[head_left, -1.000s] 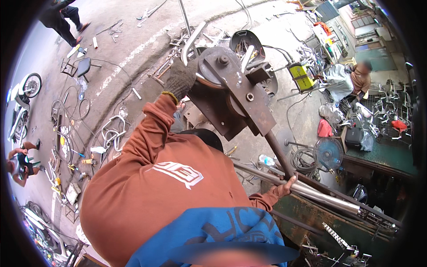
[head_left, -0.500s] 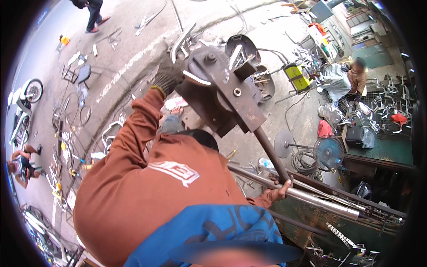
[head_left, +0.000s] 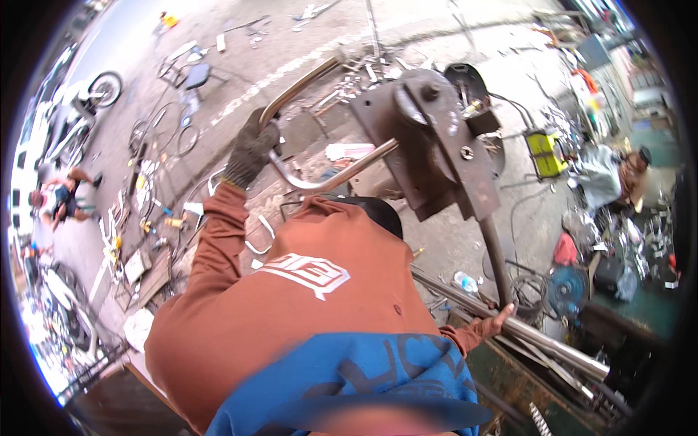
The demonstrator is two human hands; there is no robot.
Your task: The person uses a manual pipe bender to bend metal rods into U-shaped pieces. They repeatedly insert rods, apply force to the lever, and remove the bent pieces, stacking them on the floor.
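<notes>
My left hand (head_left: 251,149), in a dark knit glove, is closed around a bent metal tube (head_left: 345,176) left of the bender. One leg of the tube rises up and to the right; the other curves below the hand, its end overlapping the left side of the brown steel tube bender (head_left: 436,138). Whether that end sits inside or only in front, I cannot tell. A long lever bar (head_left: 493,254) slants down from the bender. My bare right hand (head_left: 488,327) grips its lower end, beside a thick shiny pipe (head_left: 567,357); some fingers are hidden.
Bent tubes and scraps lie on the ground at left. A yellow-green machine (head_left: 544,154) with cables stands right of the bender. A fan (head_left: 568,289) is at right, before a seated person (head_left: 631,178). Another person (head_left: 62,200) and motorcycles (head_left: 69,123) are far left.
My left hand has drawn the tube away from the bender, leftward and downward, so its bent shape now shows. My right hand stays at the lever bar. The whole view has shifted.
</notes>
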